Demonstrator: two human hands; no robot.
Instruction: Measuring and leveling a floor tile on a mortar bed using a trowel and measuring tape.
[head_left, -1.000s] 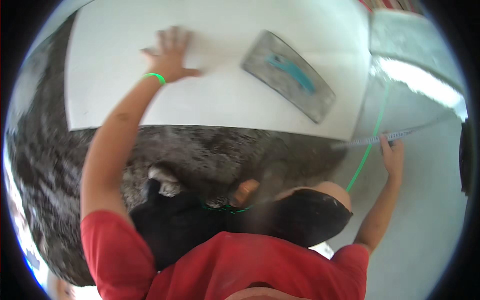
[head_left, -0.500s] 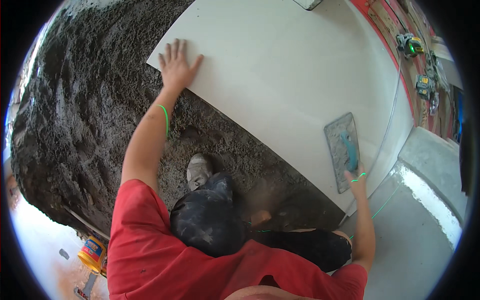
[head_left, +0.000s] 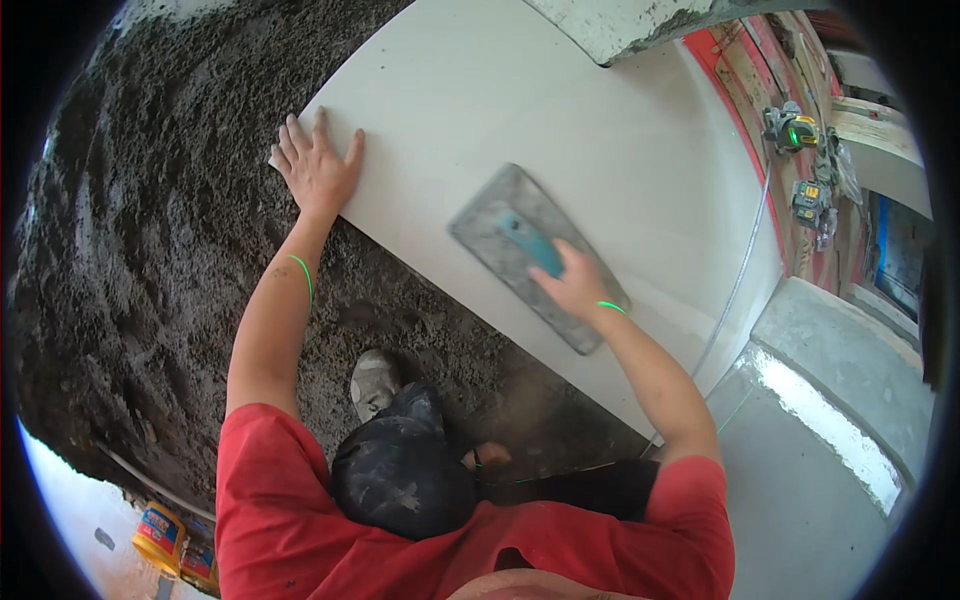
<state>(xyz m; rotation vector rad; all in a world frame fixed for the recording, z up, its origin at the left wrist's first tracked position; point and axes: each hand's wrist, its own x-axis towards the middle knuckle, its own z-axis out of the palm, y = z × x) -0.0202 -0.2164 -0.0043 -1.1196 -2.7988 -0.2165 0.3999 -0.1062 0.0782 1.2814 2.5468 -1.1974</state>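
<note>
A large off-white tile (head_left: pixel 430 110) lies over dark wet mortar (head_left: pixel 160 230). My left hand (head_left: pixel 320 178) rests flat on the tile's left corner, its fingers spread. Over the middle of the tile, my right hand (head_left: pixel 578 290) is wrapped round the teal handle of a float (head_left: pixel 488 208). The float's rectangular grey pad is smeared with mortar and blurred by motion; its pad is above or against the tile, I cannot tell which. A green laser line crosses both of my forearms.
Along the right stand a green-lit laser level (head_left: pixel 795 130) and a battery-like block (head_left: pixel 810 203). A cable (head_left: pixel 742 275) runs down the tile's right side. Grey slabs (head_left: pixel 820 420) lie at lower right, a yellow bucket (head_left: pixel 158 540) at lower left. My shoe (head_left: pixel 375 385) stands on the mortar.
My right hand has carried the float from the tile's right edge leftward to its middle, turning it and gripping its handle more fully. My left hand stays flat at the tile's corner.
</note>
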